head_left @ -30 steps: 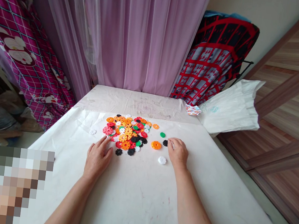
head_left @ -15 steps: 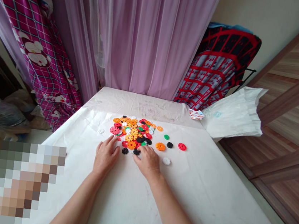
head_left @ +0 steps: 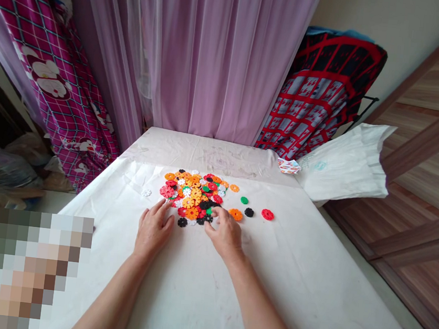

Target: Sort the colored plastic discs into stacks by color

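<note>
A pile of flat plastic flower-shaped discs (head_left: 194,193) in orange, red, black, green and white lies on a table covered with white paper (head_left: 309,280). My left hand (head_left: 152,228) rests flat with fingers spread at the pile's near left edge. My right hand (head_left: 225,233) is at the pile's near right edge, its fingers curled and pinching among the black discs; what it grips is hidden. Loose discs lie to the right: an orange one (head_left: 236,214), a black one (head_left: 249,212), a red one (head_left: 267,214) and a green one (head_left: 244,200).
A small white disc (head_left: 146,193) lies apart on the left. Purple curtains (head_left: 216,53) hang behind the table. A red-and-black cloth (head_left: 323,92) drapes a rack at the back right, with a white bag (head_left: 346,163) beside it. Wooden floor lies to the right.
My right hand left a red disc at the right, swung back to the pile's near edge, then edged slightly right and now covers the loose white disc. My left hand barely moved.
</note>
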Motion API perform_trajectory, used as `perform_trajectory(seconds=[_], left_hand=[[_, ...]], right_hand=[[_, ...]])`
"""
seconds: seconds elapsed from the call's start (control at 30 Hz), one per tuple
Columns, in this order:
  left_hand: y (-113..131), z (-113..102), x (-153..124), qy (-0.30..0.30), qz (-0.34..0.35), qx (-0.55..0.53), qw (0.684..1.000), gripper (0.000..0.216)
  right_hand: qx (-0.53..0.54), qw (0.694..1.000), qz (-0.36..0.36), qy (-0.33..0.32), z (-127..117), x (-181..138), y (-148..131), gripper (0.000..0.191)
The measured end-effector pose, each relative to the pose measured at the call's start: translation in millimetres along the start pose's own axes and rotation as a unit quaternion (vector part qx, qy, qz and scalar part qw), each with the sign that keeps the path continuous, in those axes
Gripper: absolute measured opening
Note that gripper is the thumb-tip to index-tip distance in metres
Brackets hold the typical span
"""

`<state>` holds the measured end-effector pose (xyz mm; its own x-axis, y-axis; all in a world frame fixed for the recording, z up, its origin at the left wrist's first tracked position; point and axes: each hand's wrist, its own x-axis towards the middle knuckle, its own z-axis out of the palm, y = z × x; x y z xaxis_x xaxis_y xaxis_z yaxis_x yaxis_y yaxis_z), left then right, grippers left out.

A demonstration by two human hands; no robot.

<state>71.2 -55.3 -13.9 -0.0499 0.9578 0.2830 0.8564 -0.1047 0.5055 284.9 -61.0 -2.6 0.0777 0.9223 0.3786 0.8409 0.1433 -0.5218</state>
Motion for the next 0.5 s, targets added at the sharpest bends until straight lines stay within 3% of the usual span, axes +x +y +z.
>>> perform_trajectory(seconds=[0.17,0.27,0.5], left_hand=[[-2.8,0.4,0.8,-0.002,0.007,-0.001,1.0,0.036],[-3.9,0.7,1.0,0.005,0.014,0.003,1.0,0.035],[-5.7,1.3,1.7,-0.008,0.017,0.016,1.0,0.038]], right_hand=[[-0.013,0.985,0.142,0.097,-39.6,26.6,70.3,0.036],[-0.038,0.977,0.179,0.106,-50.9,32.7,103.1,0.035],[-0.064,0.982,0.163,0.071,-41.0,31.8,108.0,0.035]])
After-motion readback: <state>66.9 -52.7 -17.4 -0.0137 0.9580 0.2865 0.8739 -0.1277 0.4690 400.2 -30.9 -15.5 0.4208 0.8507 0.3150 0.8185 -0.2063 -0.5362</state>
